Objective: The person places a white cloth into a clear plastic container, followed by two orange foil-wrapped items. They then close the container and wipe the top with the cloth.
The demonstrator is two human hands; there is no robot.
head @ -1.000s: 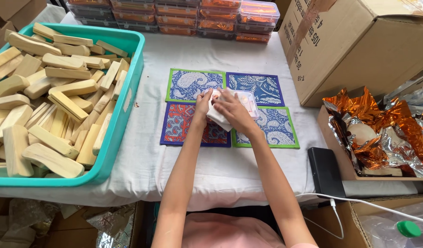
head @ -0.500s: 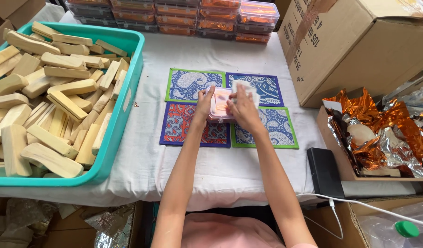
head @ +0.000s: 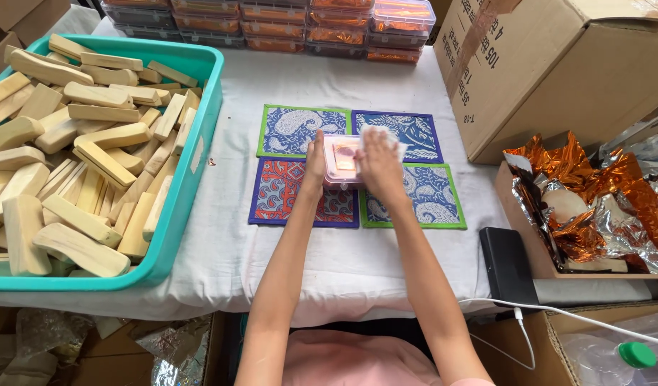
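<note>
A small clear plastic box [head: 342,159] with orange foil inside stands where four patterned mats [head: 293,131] meet on the white table. My left hand [head: 315,161] grips its left side. My right hand [head: 377,163] presses a white cloth [head: 386,137] against the box's right side. Both forearms reach in from the bottom of the view.
A teal bin [head: 194,171] of several pale wooden blocks [head: 78,143] fills the left. Stacked clear boxes with orange contents [head: 322,25] line the far edge. A large cardboard box [head: 557,71] and a tray of orange foil wrappers [head: 593,207] stand right. A black power bank [head: 507,266] lies near the front edge.
The box went from tilted in my hands to standing flat on the mats. My right hand with the cloth shifted from the box's top to its right side.
</note>
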